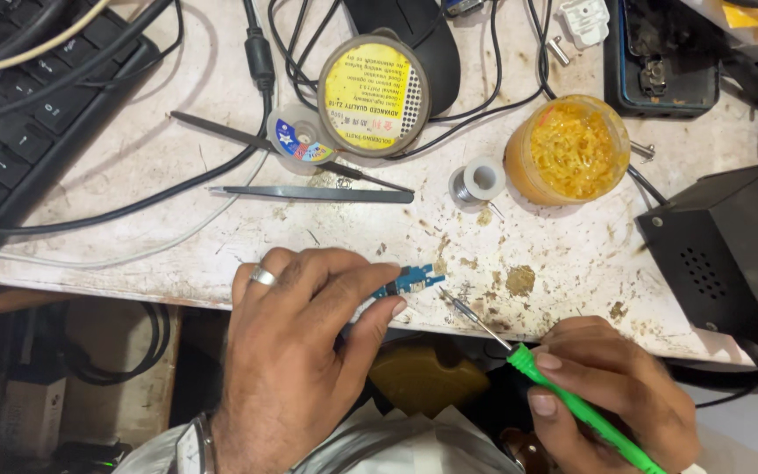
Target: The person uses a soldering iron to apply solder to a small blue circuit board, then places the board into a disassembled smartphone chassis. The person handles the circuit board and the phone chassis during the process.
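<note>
Pinched in left hand (296, 351) grip: small blue circuit board (410, 282), pressed on worktop (221, 254) edge, centre frame, for steadiness. Right hand (611, 395) grips green screwdriver (585, 412) pen-style, tip just beside board.

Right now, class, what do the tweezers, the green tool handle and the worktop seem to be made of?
Tweezers: likely steel, dull grey with a matt sheen.
Green tool handle, in the right hand: probably plastic, bright and smooth.
Worktop: unclear, perhaps a white laminate, its surface stained and scorched brown.

Bare bench strip (563, 263) between jar (568, 149) and black box (730, 254)
</note>
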